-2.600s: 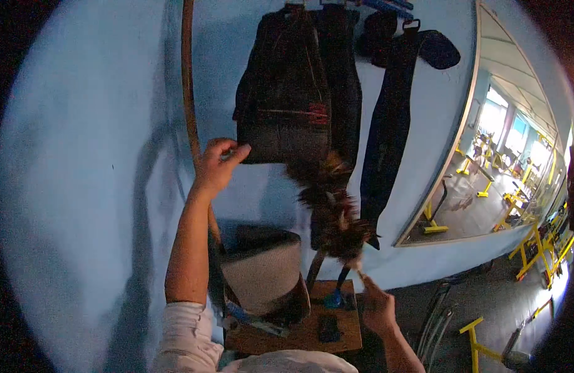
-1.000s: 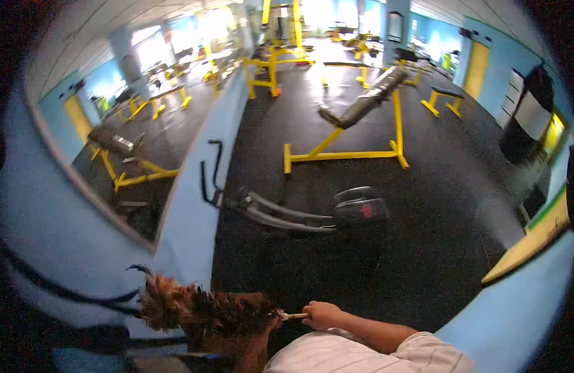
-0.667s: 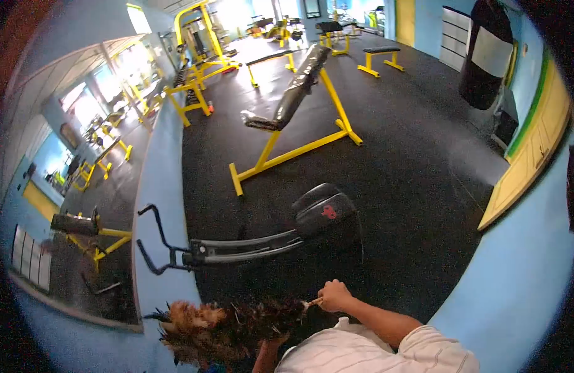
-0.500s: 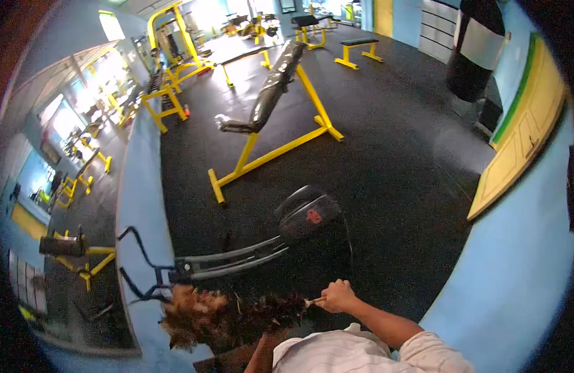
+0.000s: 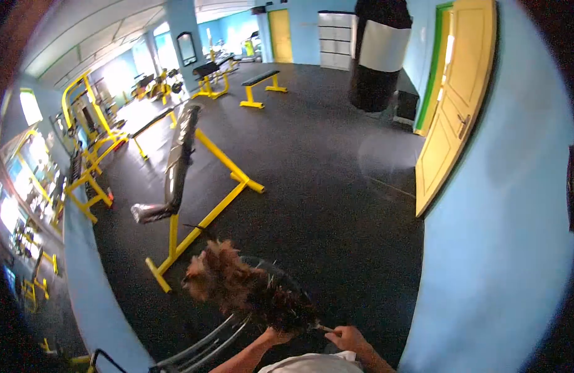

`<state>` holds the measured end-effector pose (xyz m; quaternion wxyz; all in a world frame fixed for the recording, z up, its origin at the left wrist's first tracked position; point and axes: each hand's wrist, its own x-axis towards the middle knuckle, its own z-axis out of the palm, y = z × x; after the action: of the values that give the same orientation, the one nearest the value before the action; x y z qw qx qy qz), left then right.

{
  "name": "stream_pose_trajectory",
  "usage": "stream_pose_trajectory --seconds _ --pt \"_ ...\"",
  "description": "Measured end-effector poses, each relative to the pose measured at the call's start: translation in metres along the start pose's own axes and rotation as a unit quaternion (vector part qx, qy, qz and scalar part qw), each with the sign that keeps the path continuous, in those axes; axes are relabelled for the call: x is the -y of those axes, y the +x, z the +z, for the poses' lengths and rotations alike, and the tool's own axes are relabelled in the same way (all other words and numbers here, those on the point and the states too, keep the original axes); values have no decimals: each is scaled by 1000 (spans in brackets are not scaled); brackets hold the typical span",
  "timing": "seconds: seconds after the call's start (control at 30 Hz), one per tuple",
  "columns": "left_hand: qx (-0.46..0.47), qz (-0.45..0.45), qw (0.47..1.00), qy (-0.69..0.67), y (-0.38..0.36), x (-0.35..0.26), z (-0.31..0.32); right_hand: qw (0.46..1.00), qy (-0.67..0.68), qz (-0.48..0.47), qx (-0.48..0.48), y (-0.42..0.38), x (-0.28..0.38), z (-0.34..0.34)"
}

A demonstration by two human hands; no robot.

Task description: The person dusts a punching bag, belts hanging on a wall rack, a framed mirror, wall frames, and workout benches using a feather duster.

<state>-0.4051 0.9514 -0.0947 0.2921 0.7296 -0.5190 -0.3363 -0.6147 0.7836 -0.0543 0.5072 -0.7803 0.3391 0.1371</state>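
Observation:
A brown and black feather duster [image 5: 245,290] points up and to the left in front of me. My right hand [image 5: 347,338] grips its thin handle at the bottom edge of the view. My left hand [image 5: 273,336] rests against the underside of the feathers close to the handle, with its fingers hidden among them. My white striped shirt [image 5: 312,363] shows just below both hands.
A yellow-framed incline bench [image 5: 181,163] stands on the black floor ahead, with a flat bench [image 5: 262,78] further back. A black punching bag [image 5: 376,51] hangs by a yellow door [image 5: 456,105]. A blue wall [image 5: 504,224] is close on the right. Grey machine rails [image 5: 200,348] lie below the duster.
The view has swung from the wall with hanging clothes round to the gym floor and door. My left hand left the hanging garment and came down to the duster's feathers.

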Motion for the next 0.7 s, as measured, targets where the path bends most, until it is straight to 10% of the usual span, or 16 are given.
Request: stream_pose_trajectory --seconds 0.17,0.4,0.47,0.57,0.7 --pt "102 34 991 83 138 -21 12 998 14 29 -53 49 -53 -68" --pt "-136 -51 970 -193 267 -179 -63 979 -94 -35 -177 95 -55 -238" --pt "-211 -69 923 -315 298 -174 -77 978 -78 -54 -185 117 -61 -276" --pt "-71 -48 993 79 348 -94 -93 979 -110 -49 -161 158 -53 -320" --pt "-195 10 966 -170 390 -26 -95 983 -114 -25 -144 217 -48 -332"
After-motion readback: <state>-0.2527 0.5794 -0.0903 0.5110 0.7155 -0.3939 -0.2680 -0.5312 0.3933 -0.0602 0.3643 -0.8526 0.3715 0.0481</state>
